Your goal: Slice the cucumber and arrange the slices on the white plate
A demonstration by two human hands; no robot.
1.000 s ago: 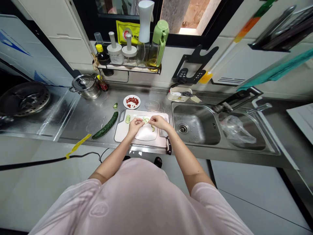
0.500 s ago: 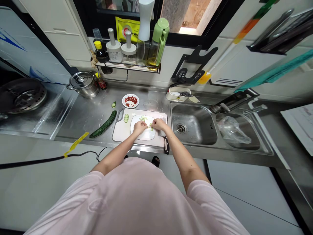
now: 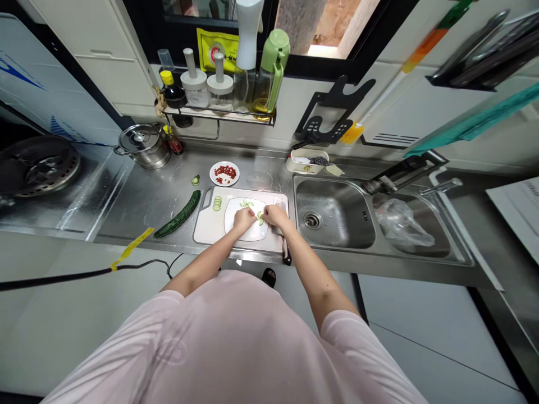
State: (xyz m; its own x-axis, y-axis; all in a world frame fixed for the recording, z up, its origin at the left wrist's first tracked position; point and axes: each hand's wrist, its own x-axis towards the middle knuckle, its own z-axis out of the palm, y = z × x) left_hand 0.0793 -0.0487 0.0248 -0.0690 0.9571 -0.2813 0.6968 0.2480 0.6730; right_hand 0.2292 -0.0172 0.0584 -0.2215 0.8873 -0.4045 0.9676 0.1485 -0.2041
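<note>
One long stainless steel counter (image 3: 138, 210), gas burner (image 3: 40, 168) at left end, double sink at right: left basin (image 3: 332, 216) with drain, right basin (image 3: 415, 235) holding a crumpled plastic bag (image 3: 404, 223). Along the back, a wall shelf (image 3: 219, 115) with a yellow-capped sauce bottle (image 3: 172, 92), two white-topped jars (image 3: 206, 84) and a green-topped oil bottle (image 3: 269, 78). Steel pot (image 3: 143, 146) on the counter, back left, beside the shelf. White cutting board (image 3: 206, 224) near the front edge, with a white oval panel (image 3: 236, 227) on it. Black knife handle (image 3: 287, 255) just off the board's front right corner, under the right forearm. Dark green cucumber (image 3: 179, 213) lying diagonally, just left of the board. Small white plate (image 3: 224, 173) of chopped red pieces behind the board. Both hands over the oval panel, close together, not spread: left hand (image 3: 244, 219) and right hand (image 3: 275, 216) curled, fingertips down on thin cucumber slices (image 3: 255, 210). Pinch or plain press: cannot tell at this size. Stack of cucumber rounds (image 3: 217, 206) at the board's left, apart from both hands. Small cucumber piece (image 3: 196, 180) on bare steel, left of the plate.
</note>
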